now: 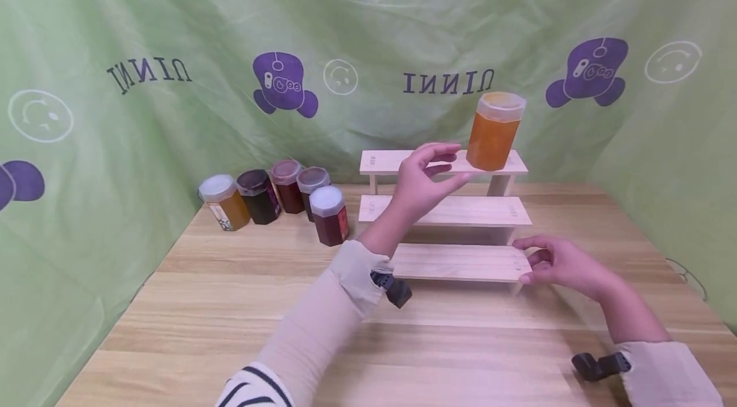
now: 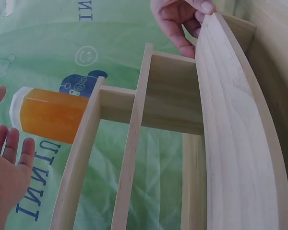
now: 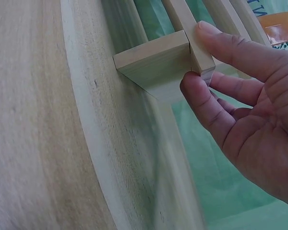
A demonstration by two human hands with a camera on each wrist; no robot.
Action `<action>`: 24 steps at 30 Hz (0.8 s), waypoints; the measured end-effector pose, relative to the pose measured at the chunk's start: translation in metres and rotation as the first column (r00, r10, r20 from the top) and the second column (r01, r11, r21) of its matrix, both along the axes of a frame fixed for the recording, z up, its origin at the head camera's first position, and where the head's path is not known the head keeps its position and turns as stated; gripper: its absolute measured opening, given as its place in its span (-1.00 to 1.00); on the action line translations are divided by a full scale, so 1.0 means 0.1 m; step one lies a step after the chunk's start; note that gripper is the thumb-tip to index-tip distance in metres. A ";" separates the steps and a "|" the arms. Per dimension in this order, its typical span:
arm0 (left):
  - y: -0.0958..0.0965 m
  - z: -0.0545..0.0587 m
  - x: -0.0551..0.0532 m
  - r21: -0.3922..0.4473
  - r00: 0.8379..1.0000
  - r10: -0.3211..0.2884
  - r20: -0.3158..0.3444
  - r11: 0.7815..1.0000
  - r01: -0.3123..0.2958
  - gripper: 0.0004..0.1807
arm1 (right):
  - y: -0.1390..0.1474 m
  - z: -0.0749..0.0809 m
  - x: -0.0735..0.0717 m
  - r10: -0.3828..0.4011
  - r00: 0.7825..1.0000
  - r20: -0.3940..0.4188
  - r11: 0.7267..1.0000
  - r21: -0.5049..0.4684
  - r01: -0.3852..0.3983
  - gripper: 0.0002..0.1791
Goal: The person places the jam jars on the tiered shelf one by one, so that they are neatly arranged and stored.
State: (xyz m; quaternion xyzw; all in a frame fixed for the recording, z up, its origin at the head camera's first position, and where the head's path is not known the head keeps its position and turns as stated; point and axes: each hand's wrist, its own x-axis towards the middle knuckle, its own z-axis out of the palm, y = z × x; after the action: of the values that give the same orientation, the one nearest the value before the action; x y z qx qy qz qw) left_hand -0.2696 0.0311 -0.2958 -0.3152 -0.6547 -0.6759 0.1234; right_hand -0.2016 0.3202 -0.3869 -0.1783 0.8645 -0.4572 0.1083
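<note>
A jar of orange contents with a whitish lid (image 1: 494,133) stands at the right end of the top step of a three-tier wooden shelf (image 1: 443,210). My left hand (image 1: 428,180) is just left of that jar, thumb and fingers parted and holding nothing; the left wrist view shows a gap between the fingertips and the jar (image 2: 53,115). At the shelf's lowest step, my right hand (image 1: 555,263) pinches the right end of the board between thumb and fingers, as the right wrist view (image 3: 249,96) also shows.
Several lidded jars stand grouped left of the shelf: a golden one (image 1: 226,203), a dark one (image 1: 259,197) and a red-brown one with a white lid (image 1: 329,216) among them. Green printed cloth (image 1: 368,23) hangs behind the wooden table (image 1: 230,304). A thin cable (image 1: 688,272) lies at the right edge.
</note>
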 end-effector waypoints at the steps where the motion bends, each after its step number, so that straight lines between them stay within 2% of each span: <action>1: -0.03 -0.01 0.01 0.009 1.000 -0.008 0.000 1.000 0.008 -0.51 | 0.00 0.00 0.00 0.005 1.000 0.001 1.000 -0.001 -0.005 -0.25; 7: -0.24 -0.07 0.04 0.027 0.999 -0.012 0.031 1.000 0.011 -0.54 | 0.00 -0.02 0.00 -0.022 1.000 0.013 1.000 0.000 0.022 -0.23; 14: -0.46 -0.15 0.05 0.045 0.998 0.036 0.058 0.998 -0.039 -0.59 | -0.01 0.00 0.01 -0.019 1.000 -0.020 1.000 0.023 0.019 -0.24; 24: -0.70 -0.23 0.11 0.019 0.999 0.034 0.033 0.999 -0.034 -0.60 | -0.01 0.00 0.03 -0.025 0.998 -0.056 0.999 0.033 0.027 -0.27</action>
State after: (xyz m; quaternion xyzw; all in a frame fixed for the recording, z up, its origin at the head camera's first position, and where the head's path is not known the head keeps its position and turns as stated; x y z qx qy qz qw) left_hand -0.2588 -0.0385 -0.3192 -0.2918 -0.6554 -0.6850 0.1273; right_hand -0.1987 0.3195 -0.3871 -0.1779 0.8772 -0.4386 0.0811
